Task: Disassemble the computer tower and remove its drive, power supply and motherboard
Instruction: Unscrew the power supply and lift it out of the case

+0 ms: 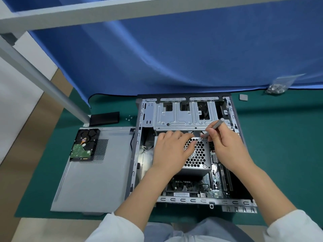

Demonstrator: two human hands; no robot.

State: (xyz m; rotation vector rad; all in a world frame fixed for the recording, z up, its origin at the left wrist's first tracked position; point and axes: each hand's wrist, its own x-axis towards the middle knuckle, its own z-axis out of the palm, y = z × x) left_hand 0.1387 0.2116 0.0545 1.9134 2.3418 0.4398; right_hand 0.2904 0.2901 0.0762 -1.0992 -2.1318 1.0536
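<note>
Working a screwdriver (214,127) at the power supply (195,154) inside the opened computer tower (188,149).

Right hand (227,147) has its fingers curled tight round the grey screwdriver, tip down at the supply's 1 o'clock corner, right by a screw there. Left hand (172,151) lies flat on the supply's honeycomb grille, fingers straight and slightly spread, pressing on it. Supply sits mid-case, with the motherboard (216,182) showing at its 5 o'clock. Out at 9 o'clock of the tower, the drive (83,145) rests board-up on the removed side panel (94,172), on the green mat (279,154). Bag of screws (277,86) sits at 1 o'clock.
</note>
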